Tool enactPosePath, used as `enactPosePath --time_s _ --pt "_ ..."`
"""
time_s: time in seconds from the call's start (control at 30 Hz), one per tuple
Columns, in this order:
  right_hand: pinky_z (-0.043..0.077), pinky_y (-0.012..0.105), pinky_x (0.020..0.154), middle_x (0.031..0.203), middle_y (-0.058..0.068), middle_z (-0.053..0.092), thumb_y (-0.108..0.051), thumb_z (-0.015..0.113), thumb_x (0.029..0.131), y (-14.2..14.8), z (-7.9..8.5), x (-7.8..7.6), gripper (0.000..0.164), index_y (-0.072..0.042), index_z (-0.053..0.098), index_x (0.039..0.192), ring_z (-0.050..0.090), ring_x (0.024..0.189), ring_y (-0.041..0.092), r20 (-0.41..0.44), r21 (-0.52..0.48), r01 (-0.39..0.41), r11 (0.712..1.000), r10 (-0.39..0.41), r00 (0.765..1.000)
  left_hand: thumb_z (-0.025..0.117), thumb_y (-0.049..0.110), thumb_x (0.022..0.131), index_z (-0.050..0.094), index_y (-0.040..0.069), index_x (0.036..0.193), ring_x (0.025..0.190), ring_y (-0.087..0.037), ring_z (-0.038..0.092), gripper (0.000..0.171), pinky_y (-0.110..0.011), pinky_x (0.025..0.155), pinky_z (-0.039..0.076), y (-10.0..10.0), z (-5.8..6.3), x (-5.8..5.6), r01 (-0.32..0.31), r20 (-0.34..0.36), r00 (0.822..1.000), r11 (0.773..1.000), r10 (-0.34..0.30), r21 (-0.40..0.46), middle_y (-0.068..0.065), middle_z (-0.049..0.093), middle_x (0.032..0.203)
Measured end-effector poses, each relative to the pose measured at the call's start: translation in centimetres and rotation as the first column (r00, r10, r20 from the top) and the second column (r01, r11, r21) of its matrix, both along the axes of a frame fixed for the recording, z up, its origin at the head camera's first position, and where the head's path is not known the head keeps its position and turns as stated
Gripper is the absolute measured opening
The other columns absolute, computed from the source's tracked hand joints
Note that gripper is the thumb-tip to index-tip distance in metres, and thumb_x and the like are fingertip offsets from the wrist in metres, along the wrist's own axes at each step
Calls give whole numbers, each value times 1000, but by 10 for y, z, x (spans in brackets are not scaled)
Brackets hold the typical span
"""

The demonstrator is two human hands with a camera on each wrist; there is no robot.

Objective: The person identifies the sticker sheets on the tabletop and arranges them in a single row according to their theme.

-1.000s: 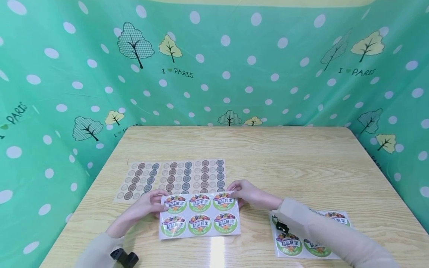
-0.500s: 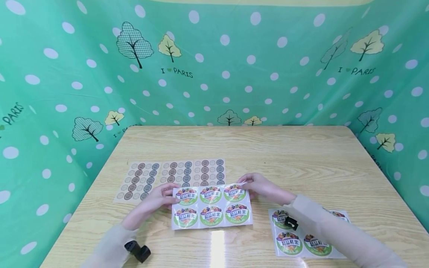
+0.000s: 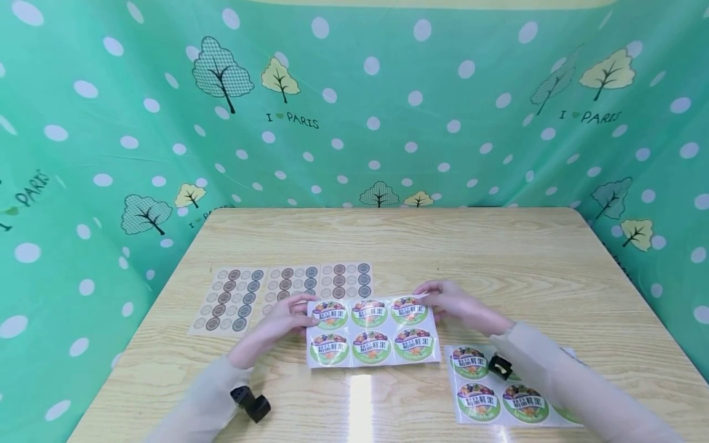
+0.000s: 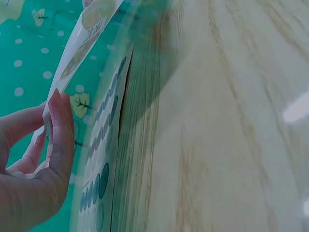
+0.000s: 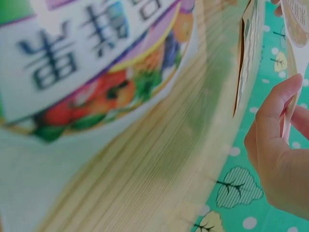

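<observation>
Left hand (image 3: pixel 285 319), right hand (image 3: pixel 455 303) pinching white rectangular sticker sheet (image 3: pixel 372 331), fingers nearly closed; beige paper label sheets (image 3: pixel 285 285) lying beside, beyond left fingers.

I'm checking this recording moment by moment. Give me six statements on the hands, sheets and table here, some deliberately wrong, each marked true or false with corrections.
1. The left hand and the right hand grip the same fruit-sticker sheet. True.
2. That sheet shows eight round labels. False: it shows six, in two rows of three.
3. The right sleeve hides part of a second fruit-sticker sheet in the head view. True.
4. Two small-sticker sheets lie on the table. False: three small-sticker sheets lie there in a row.
5. A dotted green cloth hangs behind the table. True.
6. The gripped sheet lies flat on the table. False: the hands hold it up, above the table.
</observation>
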State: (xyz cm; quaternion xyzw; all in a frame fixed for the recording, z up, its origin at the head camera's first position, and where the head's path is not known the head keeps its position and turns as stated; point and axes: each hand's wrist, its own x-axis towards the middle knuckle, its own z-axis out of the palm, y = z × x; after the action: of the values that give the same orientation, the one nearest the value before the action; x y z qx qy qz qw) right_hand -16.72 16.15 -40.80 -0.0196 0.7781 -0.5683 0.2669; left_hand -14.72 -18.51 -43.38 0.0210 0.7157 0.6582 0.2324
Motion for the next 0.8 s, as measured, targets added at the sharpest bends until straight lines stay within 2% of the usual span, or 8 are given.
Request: enactPosePath --time_s 0.17,0.4,0.63,0.8 --pt "51 33 72 101 14 59 -13 55 85 11 0 -1 34 4 49 114 60 82 20 9 -4 5 1000 -5 1000 63 -2 74 42 -4 121 75 -21 63 52 -28 61 53 12 0 -4 -11 2 1000 1000 11 -3 -15 62 100" --pt "50 34 74 103 14 58 -15 55 85 25 1 -2 39 6 46 116 59 83 18 -4 10 11 1000 -11 1000 63 -2 73 41 -3 123 73 -19 63 55 -27 61 53 27 3 -9 -17 13 1000 1000 17 3 -10 63 93" --pt "51 29 66 98 10 60 -13 56 84 32 2 -7 39 5 47 117 58 76 15 38 36 85 996 -87 996 61 -5 74 43 -3 122 73 -20 63 52 -29 61 54 40 4 -13 -26 19 999 999 26 39 -11 63 94" --pt "51 31 70 100 13 59 -15 56 85 43 3 -7 43 7 44 119 59 80 17 20 -3 57 998 -57 998 60 -5 75 45 -1 122 72 -19 63 50 -28 61 54 49 4 -17 -34 15 999 999 34 24 -13 63 95"
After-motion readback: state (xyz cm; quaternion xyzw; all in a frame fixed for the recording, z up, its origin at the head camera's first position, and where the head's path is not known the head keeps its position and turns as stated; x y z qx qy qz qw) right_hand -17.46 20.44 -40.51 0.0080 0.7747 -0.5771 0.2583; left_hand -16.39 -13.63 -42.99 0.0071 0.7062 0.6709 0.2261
